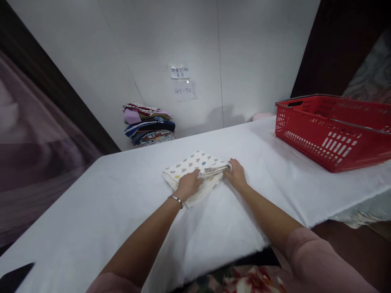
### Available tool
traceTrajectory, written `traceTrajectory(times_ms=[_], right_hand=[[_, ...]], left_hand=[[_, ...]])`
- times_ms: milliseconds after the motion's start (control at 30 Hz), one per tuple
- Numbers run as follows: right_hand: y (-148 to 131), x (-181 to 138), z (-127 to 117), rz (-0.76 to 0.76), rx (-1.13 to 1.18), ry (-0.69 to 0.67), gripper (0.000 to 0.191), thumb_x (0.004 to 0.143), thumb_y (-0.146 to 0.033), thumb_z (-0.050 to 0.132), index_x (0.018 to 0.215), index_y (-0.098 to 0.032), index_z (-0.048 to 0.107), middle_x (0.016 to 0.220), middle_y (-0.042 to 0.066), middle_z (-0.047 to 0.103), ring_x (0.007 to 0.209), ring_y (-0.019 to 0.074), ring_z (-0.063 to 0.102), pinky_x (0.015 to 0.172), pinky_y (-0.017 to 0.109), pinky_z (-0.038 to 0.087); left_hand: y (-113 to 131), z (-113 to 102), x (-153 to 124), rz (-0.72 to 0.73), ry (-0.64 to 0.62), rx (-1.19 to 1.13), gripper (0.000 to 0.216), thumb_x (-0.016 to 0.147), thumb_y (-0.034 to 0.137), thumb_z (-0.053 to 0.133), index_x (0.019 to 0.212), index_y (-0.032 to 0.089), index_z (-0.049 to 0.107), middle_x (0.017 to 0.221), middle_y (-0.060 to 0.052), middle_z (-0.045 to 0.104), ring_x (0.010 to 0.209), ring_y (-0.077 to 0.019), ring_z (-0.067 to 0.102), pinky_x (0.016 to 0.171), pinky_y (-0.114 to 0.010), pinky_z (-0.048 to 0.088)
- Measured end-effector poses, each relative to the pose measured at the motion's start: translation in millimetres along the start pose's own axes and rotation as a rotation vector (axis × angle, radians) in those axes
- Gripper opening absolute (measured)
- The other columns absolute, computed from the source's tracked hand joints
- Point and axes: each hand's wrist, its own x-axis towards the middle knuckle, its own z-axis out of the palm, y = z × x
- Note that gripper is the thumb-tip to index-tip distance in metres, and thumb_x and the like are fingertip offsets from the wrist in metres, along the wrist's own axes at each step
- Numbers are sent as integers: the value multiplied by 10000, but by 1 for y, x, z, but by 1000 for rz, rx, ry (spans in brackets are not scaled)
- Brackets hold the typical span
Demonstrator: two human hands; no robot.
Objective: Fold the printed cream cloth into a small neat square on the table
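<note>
A white cloth with a small grey, blue and yellow print (191, 162) lies folded in layers on the white-covered table (122, 195). My left hand (188, 184) is closed on its near edge, thumb on top and fingers partly hidden by the fabric; a bracelet circles that wrist. At the cloth's right corner, my right hand (236, 174) pinches the layered edge between thumb and fingers. Between the two hands the upper layers are lifted slightly, leaving a gap over the layers below.
A red plastic basket (345, 150) with metal handles stands on the table at the right. A stack of folded clothes (149, 126) sits beyond the far edge, against the white wall. Paper labels (184, 90) hang on that wall. A dark flat object (16, 278) lies at the lower left.
</note>
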Motion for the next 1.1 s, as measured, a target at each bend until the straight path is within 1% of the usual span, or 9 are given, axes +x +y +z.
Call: traceTrajectory(times_ms=[100,200,300,433,500,600,667,833,1100], right_hand=[[-3,-2,-4,-53,11,10,263,805,-253,504,1059,-192,533,1371,140,463,1321,277,339,1021,473,329],[-5,-5,-5,-89,24,10,217,809,-242,506,1017,-211,559,1363,131,480,1315,292,348,1004,510,326],[-5,-7,-3,-69,-1,-6,244,795,-229,522,1033,-209,573,1331,136,512,1295,307,375,987,511,337],[-7,-6,0,-29,8,-3,297,796,-254,528,1086,-212,575,1323,126,521,1282,301,390,997,493,333],[-11,-4,-1,36,0,-50,302,796,-278,535,1086,-208,583,1327,118,518,1289,295,381,1007,479,327],[-18,-1,-5,111,-17,-139,300,786,-265,539,1074,-201,596,1357,97,494,1311,279,351,1028,444,312],[-21,0,-6,113,-15,-166,305,782,-242,532,1076,-195,598,1372,94,479,1321,271,335,1042,431,296],[-24,0,-8,97,-19,-182,343,784,-230,523,1120,-196,577,1371,93,479,1325,269,324,1053,427,269],[-31,4,-12,52,-106,-215,359,781,-204,520,1136,-173,558,1373,120,473,1307,285,341,1033,447,276]], left_hand=[[-1,1,1,-3,2,-18,406,877,346,406,1263,243,476,1044,-71,676,972,-241,615,750,-311,426],[-1,1,1,4,1,-28,408,876,346,406,1264,240,475,1046,-71,676,973,-242,614,753,-315,427],[-2,1,1,8,11,-28,401,877,342,406,1259,242,476,1063,-72,672,987,-239,609,760,-311,425],[-3,2,3,16,19,-22,377,872,338,413,1229,245,491,1057,-71,670,993,-239,607,759,-309,423],[-2,2,3,19,10,-16,357,871,334,416,1206,248,502,1023,-67,677,968,-240,615,744,-306,422],[-2,0,3,2,-3,-23,330,872,331,414,1175,252,517,992,-62,681,945,-235,620,731,-298,419],[-2,-1,3,-14,-2,-52,331,873,338,413,1175,254,519,1011,-61,677,966,-234,613,738,-295,417],[-2,-5,6,-40,5,-116,322,867,361,419,1141,247,543,1063,-68,664,1016,-239,592,757,-298,415],[-9,-8,16,-38,0,-162,208,850,337,441,938,210,580,975,-66,673,910,-236,597,690,-299,411]])
